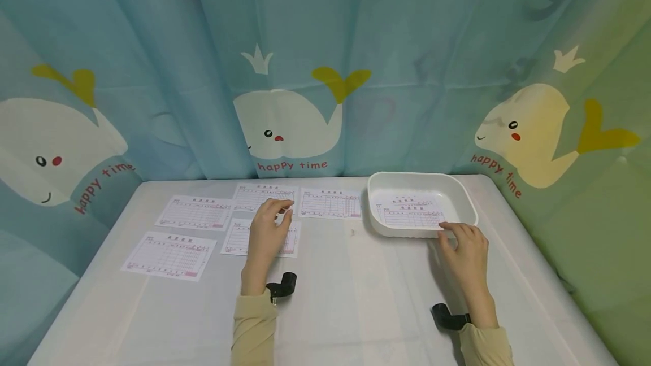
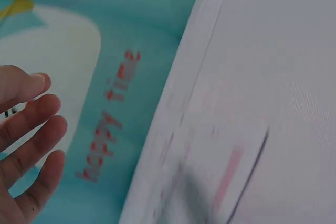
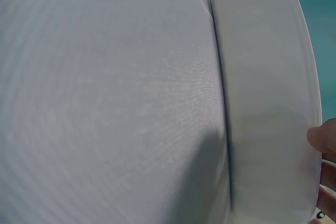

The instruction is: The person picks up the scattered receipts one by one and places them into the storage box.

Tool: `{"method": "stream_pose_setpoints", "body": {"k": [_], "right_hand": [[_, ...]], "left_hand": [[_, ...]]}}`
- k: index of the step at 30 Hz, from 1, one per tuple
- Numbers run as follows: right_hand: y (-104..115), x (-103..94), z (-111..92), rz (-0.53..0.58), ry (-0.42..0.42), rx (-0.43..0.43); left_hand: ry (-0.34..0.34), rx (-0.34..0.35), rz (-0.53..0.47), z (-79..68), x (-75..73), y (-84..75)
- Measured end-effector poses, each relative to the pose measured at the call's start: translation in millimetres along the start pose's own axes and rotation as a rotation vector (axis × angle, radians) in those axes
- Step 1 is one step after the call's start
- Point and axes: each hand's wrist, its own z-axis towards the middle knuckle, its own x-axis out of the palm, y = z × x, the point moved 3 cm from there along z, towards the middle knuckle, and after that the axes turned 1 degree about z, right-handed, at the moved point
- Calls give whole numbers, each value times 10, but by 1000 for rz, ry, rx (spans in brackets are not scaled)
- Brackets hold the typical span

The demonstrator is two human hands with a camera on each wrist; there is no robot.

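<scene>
My left hand (image 1: 268, 229) hovers over a printed paper form (image 1: 236, 237), with its fingers loosely bent and nothing between them. In the left wrist view its fingers (image 2: 39, 121) are spread apart, and a blurred form (image 2: 231, 171) lies on the table. My right hand (image 1: 464, 253) is at the near rim of a white plastic tray (image 1: 378, 223). Its thumb is against the outside of the rim and the other fingers reach over to the inner side, as the right wrist view shows. Overlapping forms (image 1: 412, 217) lie inside the tray.
More forms lie flat on the left: one near the front (image 1: 169, 256), one behind it (image 1: 195, 212), and others along the back, including one (image 1: 330, 203) beside the tray. A white cloth covers the table (image 1: 351, 309). A whale-print curtain (image 1: 407, 72) hangs behind it.
</scene>
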Motion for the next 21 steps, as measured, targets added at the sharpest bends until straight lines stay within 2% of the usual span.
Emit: {"method": "stream_pose_setpoints", "body": {"k": [11, 17, 21], "right_hand": [[-14, -6, -26, 7, 10, 8], [-1, -16, -15, 18, 3, 5], [2, -8, 0, 22, 2, 2]], "left_hand": [[-112, -161, 28, -100, -328, 566], [-161, -208, 43, -162, -441, 736], [-163, -260, 72, -184, -477, 805]]}}
